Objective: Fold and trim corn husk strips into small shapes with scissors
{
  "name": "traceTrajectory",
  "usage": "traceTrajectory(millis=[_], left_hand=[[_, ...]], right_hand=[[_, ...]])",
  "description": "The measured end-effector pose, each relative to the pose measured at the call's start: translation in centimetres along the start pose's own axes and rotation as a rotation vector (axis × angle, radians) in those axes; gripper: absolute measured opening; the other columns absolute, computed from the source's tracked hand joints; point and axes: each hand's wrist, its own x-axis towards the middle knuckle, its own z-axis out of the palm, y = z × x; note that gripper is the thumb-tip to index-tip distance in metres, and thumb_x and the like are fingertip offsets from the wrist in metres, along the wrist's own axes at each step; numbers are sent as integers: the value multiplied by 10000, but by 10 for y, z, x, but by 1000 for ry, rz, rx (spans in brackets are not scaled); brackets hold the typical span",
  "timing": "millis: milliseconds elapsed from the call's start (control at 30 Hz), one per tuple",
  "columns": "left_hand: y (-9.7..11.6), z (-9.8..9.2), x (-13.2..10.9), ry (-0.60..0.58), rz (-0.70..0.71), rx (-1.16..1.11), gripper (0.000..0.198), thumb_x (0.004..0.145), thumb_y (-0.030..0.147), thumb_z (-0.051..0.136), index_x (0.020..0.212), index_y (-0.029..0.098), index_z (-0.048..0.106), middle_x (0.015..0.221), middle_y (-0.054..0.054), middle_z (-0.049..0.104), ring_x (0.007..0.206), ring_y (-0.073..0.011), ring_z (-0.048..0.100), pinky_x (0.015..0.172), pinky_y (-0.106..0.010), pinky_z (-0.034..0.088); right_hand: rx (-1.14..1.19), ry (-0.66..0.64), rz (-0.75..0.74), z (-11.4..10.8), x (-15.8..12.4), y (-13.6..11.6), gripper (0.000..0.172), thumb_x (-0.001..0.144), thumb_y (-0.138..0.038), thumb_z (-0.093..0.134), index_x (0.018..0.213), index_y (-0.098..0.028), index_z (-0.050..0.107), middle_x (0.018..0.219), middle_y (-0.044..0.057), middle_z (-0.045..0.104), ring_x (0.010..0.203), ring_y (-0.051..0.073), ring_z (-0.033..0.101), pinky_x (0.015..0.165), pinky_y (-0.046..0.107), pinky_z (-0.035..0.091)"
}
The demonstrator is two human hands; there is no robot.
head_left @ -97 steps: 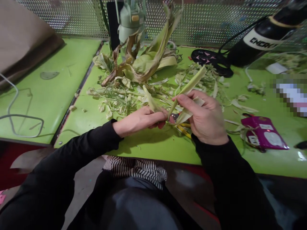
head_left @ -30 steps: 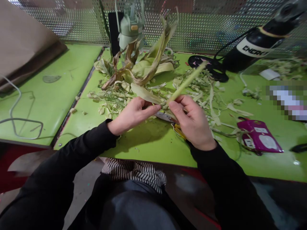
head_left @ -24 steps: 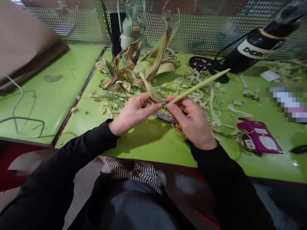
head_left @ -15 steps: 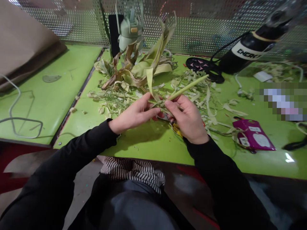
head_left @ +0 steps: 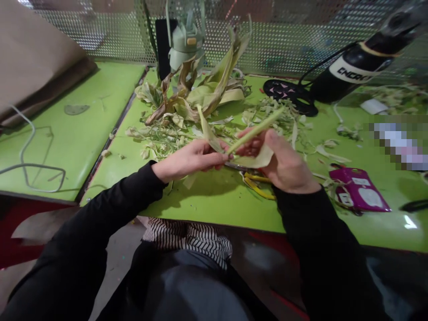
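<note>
My left hand (head_left: 190,159) is closed, pinching the base of a pale green leaf (head_left: 207,132) that points up and away. My right hand (head_left: 284,162) is closed round a thin green stalk (head_left: 256,130) that slants up to the right, with a broad pale husk piece (head_left: 256,159) under its fingers. Both hands meet above the green table (head_left: 207,203). Yellow-handled scissors (head_left: 256,183) lie on the table just below my right hand.
A heap of dried husks and leaves (head_left: 200,93) lies behind my hands, with loose shreds (head_left: 160,136) scattered around. A black bottle (head_left: 351,71) lies at the back right, a purple packet (head_left: 359,195) at the right. A metal mesh wall (head_left: 284,31) closes the back.
The stalk has dropped from a long slant to a shorter one near my right hand. My right hand has turned its back upward, and a broad husk piece now shows under its fingers.
</note>
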Motion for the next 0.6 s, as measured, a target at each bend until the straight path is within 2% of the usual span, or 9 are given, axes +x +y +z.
traceTrajectory(millis=[67,133,167,200,233,300,367,467,600], left_hand=[[0,1,-2,-24,-53,-14,281,927,358,577,761,132,576,656,25,508,572,-61,426,526,-210,310],[-1,2,-3,-13,-68,-76,296,930,386,565,781,132,591,662,25,481,569,-60,402,513,-209,284],[-2,2,-3,-10,-62,-124,299,933,398,555,808,132,603,666,27,465,558,-59,374,502,-210,261],[-2,3,-3,-16,-52,-175,304,938,406,538,835,131,616,668,29,450,547,-58,341,493,-213,240],[-3,3,-3,-32,-40,-223,314,944,410,514,856,131,628,671,28,440,541,-60,315,487,-216,225],[-3,3,-4,-81,-51,-266,332,951,402,473,885,128,649,681,19,443,548,-70,308,491,-219,231],[-3,5,-5,-125,-92,-244,355,956,410,461,914,127,670,698,10,461,571,-77,331,507,-217,260],[-2,7,-9,-149,-118,-168,381,962,448,483,972,131,694,726,7,478,606,-77,370,536,-209,294],[4,8,-11,-126,-99,-29,389,978,438,467,1023,137,709,743,6,479,653,-85,415,579,-208,335]], right_hand=[[12,-68,2,-7,5,-3,458,872,-627,577,1104,-246,682,998,34,673,873,153,646,751,281,553],[-18,-245,10,-17,9,-7,524,791,-595,699,1196,-264,670,1101,38,687,996,179,651,853,304,546],[-29,-365,25,-23,10,-9,620,713,-560,787,1243,-269,653,1143,44,692,1036,198,654,896,331,540],[-29,-465,33,-29,11,-11,736,619,-506,867,1279,-272,636,1164,50,698,1044,216,663,898,357,546],[-47,-496,55,-33,12,-13,752,592,-432,897,1279,-271,638,1166,56,707,1026,223,676,870,373,559],[-110,-401,78,-35,15,-16,559,681,-343,854,1206,-255,684,1102,60,734,934,202,701,759,339,581],[-130,-291,53,-25,20,-17,325,792,-404,758,1067,-231,739,931,38,743,740,147,684,608,269,564],[-132,-337,66,0,26,-15,210,800,-392,757,870,-196,731,751,0,705,524,93,599,437,217,491],[-46,-226,15,22,25,-10,175,836,-350,732,811,-186,676,605,-45,627,376,58,507,306,186,380]])
